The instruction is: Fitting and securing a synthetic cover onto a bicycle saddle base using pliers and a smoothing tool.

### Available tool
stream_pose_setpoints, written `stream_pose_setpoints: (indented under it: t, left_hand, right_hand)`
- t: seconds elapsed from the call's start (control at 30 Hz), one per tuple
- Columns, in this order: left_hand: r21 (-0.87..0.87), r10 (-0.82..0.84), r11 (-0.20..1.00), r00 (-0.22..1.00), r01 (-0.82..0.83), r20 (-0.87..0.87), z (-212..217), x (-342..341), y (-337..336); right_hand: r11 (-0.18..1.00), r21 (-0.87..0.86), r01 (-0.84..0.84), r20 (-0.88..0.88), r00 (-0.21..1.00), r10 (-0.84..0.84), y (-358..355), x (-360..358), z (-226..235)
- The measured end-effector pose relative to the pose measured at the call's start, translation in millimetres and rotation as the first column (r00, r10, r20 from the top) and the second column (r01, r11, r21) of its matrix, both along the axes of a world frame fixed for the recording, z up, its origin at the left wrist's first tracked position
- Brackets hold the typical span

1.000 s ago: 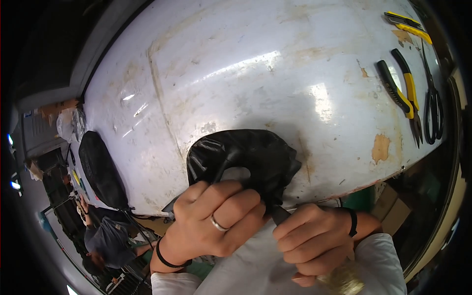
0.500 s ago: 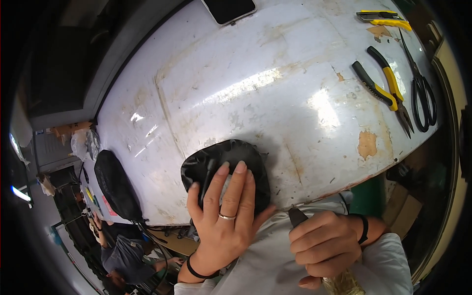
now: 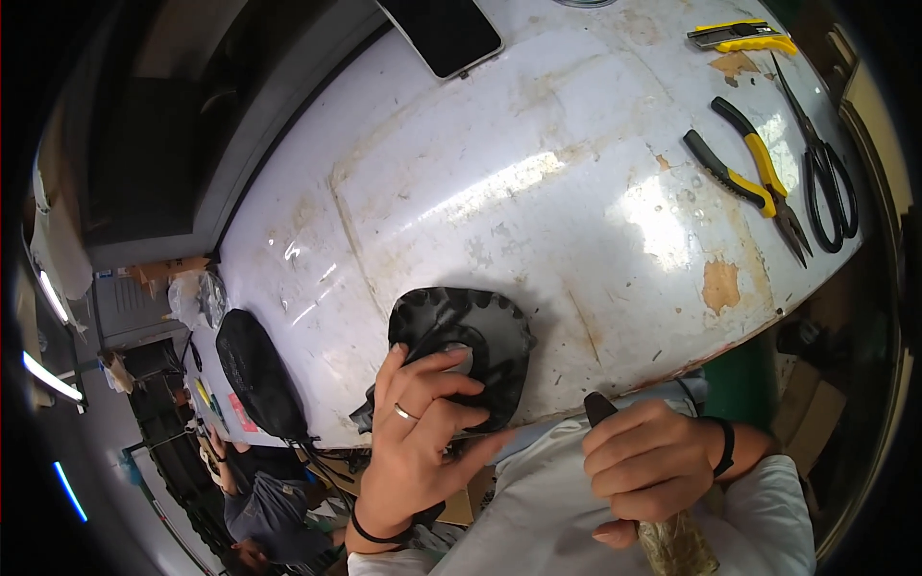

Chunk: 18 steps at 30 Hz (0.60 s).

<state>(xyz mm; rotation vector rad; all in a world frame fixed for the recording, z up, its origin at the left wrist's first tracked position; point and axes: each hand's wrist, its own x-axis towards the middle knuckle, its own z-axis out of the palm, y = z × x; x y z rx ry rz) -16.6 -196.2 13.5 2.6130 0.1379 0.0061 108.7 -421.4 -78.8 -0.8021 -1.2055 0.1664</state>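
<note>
From the head view, the left hand (image 3: 423, 432) lies flat with fingers spread, pressing down on the rounded black leather piece with a notched edge (image 3: 480, 336), which sits at the near edge of the scuffed white tabletop (image 3: 538, 192), just left of centre. A ring shows on one finger and a dark band circles that wrist. The right hand (image 3: 653, 461) hangs just off the near edge of the tabletop, to the right of the leather, curled into a tight fist around a tool with a dark tip and a pale wrapped handle (image 3: 672, 542); the tip pokes up close to the tabletop's edge, apart from the leather. Over on the far right lie yellow-and-black pliers (image 3: 759, 182), with black scissors (image 3: 826, 173) just beside them, and a yellow utility knife (image 3: 740, 36) further back. A black phone (image 3: 447, 34) rests at the far edge. At the left end of the tabletop sits a black oval pad (image 3: 254, 374), well apart from the leather piece.
</note>
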Motion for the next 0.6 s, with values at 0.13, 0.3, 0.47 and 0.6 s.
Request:
stream_pose_setpoints:
  t: [0.13, 0.3, 0.47, 0.6]
  left_hand:
    - [0.059, -0.013, 0.998, 1.000, 0.014, -0.027, -1.5, 12.6, -3.5]
    - [0.138, -0.116, 0.984, 0.992, 0.110, 0.040, -3.4, 20.0, -3.3]
    - [-0.167, -0.088, 0.984, 0.990, 0.069, -0.112, 9.1, 23.5, 12.2]
    - [-0.216, -0.213, 0.959, 0.969, 0.183, -0.125, 9.0, 35.0, 23.7]
  right_hand:
    - [0.997, -0.070, -0.033, -0.005, 0.999, 0.033, 1.1, 6.2, 1.7]
    - [0.997, -0.078, -0.021, -0.001, 1.000, 0.021, 0.9, 7.0, 0.2]
    - [0.961, -0.206, 0.182, -0.038, 0.980, -0.194, 5.7, 4.8, 7.0]
    - [0.895, -0.338, 0.290, 0.022, 0.953, -0.301, 7.4, -3.8, 21.7]
